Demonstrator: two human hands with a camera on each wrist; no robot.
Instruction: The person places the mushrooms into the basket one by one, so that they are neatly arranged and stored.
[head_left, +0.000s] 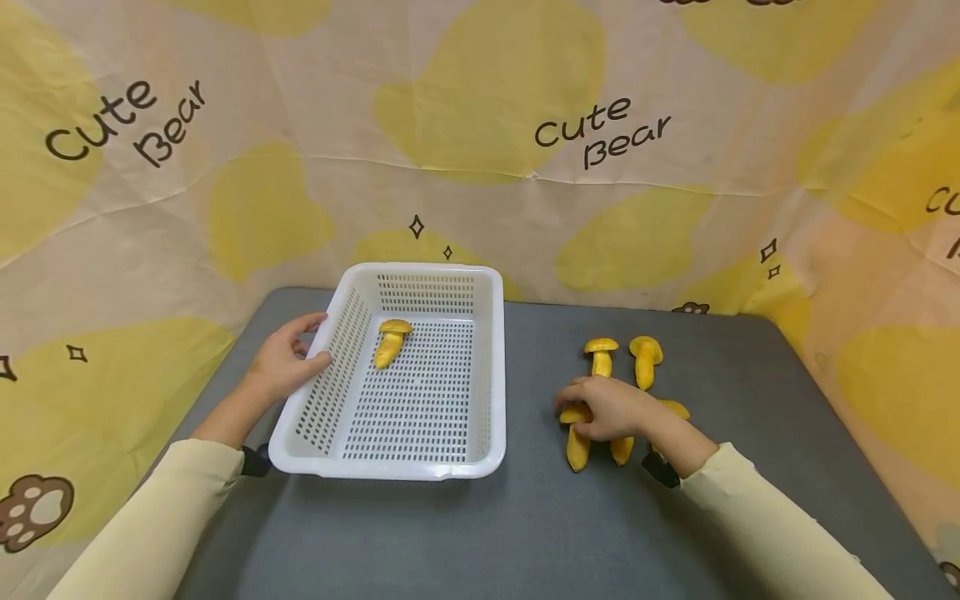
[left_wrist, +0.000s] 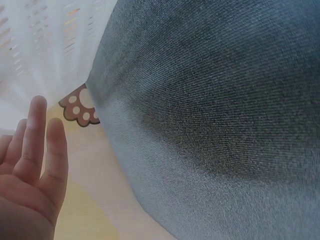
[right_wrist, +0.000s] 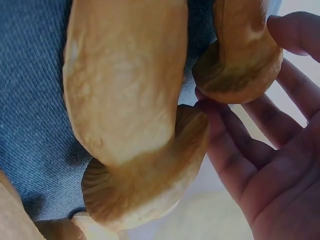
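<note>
A white perforated plastic basket stands left of centre on the dark grey table, with one yellow mushroom lying in it. At its left rim rests my left hand, thumb over the edge; the left wrist view shows straight, spread fingers beside the outer wall. To the right of the basket, my right hand pinches a yellow mushroom around its cap. In the right wrist view the thumb and fingers lie on either side of that cap. A larger-looking mushroom lies beside it.
Behind the right hand lie two more mushrooms, one with its cap up and another further right. Others, partly hidden, lie under the hand and by the wrist. A printed cloth surrounds the table's back and sides.
</note>
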